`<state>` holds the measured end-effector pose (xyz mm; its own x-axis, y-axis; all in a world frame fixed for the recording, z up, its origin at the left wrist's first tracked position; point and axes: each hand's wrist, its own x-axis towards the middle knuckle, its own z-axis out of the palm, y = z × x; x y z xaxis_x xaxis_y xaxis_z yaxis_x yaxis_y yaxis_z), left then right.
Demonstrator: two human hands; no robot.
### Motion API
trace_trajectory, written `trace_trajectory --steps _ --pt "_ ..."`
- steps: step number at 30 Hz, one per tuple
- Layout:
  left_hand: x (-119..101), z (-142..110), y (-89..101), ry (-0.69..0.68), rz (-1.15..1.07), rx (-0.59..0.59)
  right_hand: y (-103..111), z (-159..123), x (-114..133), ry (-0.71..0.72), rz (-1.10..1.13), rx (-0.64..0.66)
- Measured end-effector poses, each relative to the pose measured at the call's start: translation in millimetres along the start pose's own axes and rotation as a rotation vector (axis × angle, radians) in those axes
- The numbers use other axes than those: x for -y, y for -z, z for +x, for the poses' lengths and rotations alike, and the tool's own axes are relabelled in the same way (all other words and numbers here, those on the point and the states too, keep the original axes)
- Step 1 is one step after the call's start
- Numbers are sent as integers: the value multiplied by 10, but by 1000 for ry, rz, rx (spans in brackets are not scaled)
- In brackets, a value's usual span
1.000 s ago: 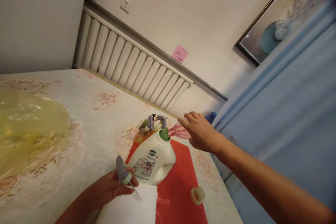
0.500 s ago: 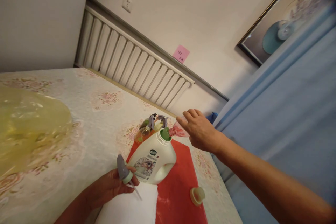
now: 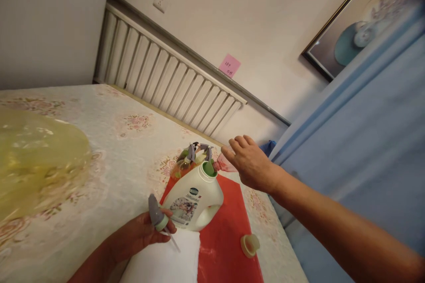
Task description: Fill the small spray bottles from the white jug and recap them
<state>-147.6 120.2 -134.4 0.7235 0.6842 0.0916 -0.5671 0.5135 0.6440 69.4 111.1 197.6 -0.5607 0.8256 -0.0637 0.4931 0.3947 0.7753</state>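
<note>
My right hand (image 3: 250,163) is wrapped around a clear pink-tinted bottle (image 3: 226,164), partly hidden by the fingers. Its neck is tipped into the green-rimmed mouth of a large pale detergent jug (image 3: 195,199) with a side handle. My left hand (image 3: 151,227) is closed on a grey spray trigger head (image 3: 156,213) with a pale green collar and a thin dip tube pointing down. That hand is just left of the jug, over white paper (image 3: 166,261). Spray bottles (image 3: 184,166) with grey triggers stand behind the jug.
A pale cap (image 3: 249,245) lies on the red sheet (image 3: 222,239) at the right. A large yellow plastic bag (image 3: 43,159) rests on the flowered tablecloth (image 3: 126,172) at the left. The blue curtain (image 3: 358,154) hangs along the table's right edge; a radiator (image 3: 166,70) stands behind.
My right hand has risen slightly and moved a little left with the pink bottle, tipping it more. Its red content shows less in the body. My left hand has stayed nearly still.
</note>
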Motion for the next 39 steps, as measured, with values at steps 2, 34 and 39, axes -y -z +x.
trace_trajectory --steps 2,34,39 --pt "-4 -2 -1 1 1 -3 0 1 3 2 -1 -4" --pt "-48 -364 -637 -174 -15 -295 -788 -551 195 -298 897 -147" --pt "-342 -327 -1171 -342 37 -394 -1076 -972 593 -490 1235 -263"
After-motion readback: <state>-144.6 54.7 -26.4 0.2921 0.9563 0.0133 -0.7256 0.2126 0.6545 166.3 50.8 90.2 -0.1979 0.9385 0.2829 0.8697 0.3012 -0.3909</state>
